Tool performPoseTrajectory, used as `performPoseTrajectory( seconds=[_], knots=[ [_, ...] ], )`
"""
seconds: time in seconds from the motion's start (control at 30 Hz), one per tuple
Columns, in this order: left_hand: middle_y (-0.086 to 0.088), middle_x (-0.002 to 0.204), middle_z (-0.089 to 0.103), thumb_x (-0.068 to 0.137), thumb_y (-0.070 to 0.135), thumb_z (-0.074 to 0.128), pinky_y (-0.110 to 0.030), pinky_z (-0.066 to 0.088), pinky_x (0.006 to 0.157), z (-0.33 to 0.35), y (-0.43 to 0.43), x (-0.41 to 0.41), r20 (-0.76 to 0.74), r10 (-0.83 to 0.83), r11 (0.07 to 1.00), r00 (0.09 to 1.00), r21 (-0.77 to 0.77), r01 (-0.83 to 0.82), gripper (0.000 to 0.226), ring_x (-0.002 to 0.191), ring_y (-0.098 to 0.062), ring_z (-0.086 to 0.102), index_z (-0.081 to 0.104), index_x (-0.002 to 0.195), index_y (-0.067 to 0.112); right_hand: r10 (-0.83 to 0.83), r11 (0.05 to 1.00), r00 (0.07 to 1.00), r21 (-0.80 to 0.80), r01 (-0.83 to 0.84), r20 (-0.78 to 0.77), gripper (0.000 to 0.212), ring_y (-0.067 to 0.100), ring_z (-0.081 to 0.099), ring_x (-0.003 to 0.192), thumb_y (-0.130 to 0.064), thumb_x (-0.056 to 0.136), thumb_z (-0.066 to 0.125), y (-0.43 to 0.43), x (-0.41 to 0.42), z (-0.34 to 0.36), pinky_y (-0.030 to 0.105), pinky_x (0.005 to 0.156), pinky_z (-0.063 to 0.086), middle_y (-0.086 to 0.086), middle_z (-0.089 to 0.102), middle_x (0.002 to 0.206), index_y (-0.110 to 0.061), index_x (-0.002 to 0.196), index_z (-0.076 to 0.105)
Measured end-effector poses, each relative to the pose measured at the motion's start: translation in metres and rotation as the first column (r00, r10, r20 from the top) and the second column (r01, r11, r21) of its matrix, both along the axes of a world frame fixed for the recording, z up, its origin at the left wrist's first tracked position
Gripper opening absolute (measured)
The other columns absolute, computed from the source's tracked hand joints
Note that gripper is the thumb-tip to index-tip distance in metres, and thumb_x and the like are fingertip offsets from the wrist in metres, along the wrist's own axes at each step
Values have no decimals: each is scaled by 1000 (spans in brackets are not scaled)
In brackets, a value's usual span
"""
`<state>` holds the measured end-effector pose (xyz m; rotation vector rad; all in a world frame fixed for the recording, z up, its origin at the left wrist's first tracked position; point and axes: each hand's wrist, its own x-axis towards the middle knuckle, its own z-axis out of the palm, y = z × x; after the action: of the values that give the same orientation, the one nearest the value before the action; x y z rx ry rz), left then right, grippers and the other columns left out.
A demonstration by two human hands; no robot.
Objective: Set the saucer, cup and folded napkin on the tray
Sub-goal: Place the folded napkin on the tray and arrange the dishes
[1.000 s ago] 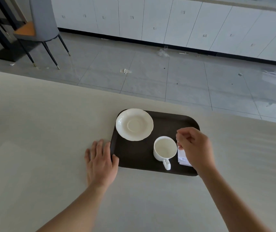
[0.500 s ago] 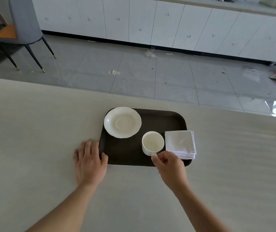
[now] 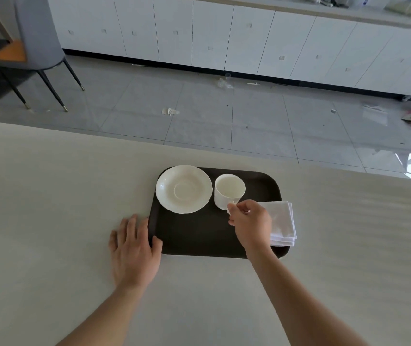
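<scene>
A dark brown tray (image 3: 199,238) lies on the pale table. A white saucer (image 3: 184,189) rests in the tray's far left corner. Just right of it a white cup (image 3: 228,190) hangs tilted above the tray, and my right hand (image 3: 250,223) pinches its handle. A folded white napkin (image 3: 280,222) lies on the tray's right side, partly hidden by that hand and overhanging the tray's right rim. My left hand (image 3: 134,250) lies flat on the table, fingers spread, thumb touching the tray's near left corner.
The table's far edge (image 3: 199,146) runs just behind the tray, with grey tiled floor beyond. A grey chair (image 3: 37,46) stands at the far left. White cabinets (image 3: 224,33) line the back wall. Scraps of litter lie on the floor.
My right hand left the napkin, took the cup by its handle and lifted it toward the saucer, tilting it. The left hand stayed at the tray's corner.
</scene>
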<state>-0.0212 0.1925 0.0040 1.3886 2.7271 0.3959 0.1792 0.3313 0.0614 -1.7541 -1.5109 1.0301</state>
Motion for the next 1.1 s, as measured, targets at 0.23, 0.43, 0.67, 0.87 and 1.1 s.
performPoseTrajectory(
  seconds=[0.23,0.43,0.67,0.87,1.1],
  knots=[
    [-19,135,56,82,34,39,-59,35,107,0,0,0,9,3,1000,1000,-8,-3,50,130,-41,46,57,121,7,-11,998,998,59,7,69,23,15,69,70,-36,90,69,2,-12,-12,27,62,54,-3,70,74,-18,75,65],
    [-18,135,56,82,34,38,-58,35,108,0,0,0,9,5,1000,1000,-3,-5,50,131,-40,46,56,120,7,-33,998,999,56,31,38,21,12,68,71,-36,90,70,-6,-14,-17,24,61,49,-2,71,76,-23,74,65],
    [-18,137,55,82,35,38,-57,33,110,0,0,0,7,11,1000,1000,-6,-11,51,133,-40,44,56,122,8,-71,995,998,67,70,1,24,13,69,72,-35,89,70,-4,-10,-16,28,64,51,-2,71,75,-28,68,61],
    [-18,137,55,82,35,37,-57,33,110,1,0,0,9,10,1000,1000,-6,-10,52,133,-40,43,57,121,8,-74,996,997,51,73,4,22,11,66,71,-38,89,69,-3,-15,-19,26,63,50,-3,71,76,-22,74,66],
    [-17,138,55,82,37,37,-57,32,111,2,-1,-1,16,6,1000,1000,-17,-6,51,134,-39,42,56,121,9,-25,998,1000,52,25,-2,20,13,67,77,-40,90,70,-7,-10,-19,22,66,49,-1,71,85,-20,87,69]
  ],
)
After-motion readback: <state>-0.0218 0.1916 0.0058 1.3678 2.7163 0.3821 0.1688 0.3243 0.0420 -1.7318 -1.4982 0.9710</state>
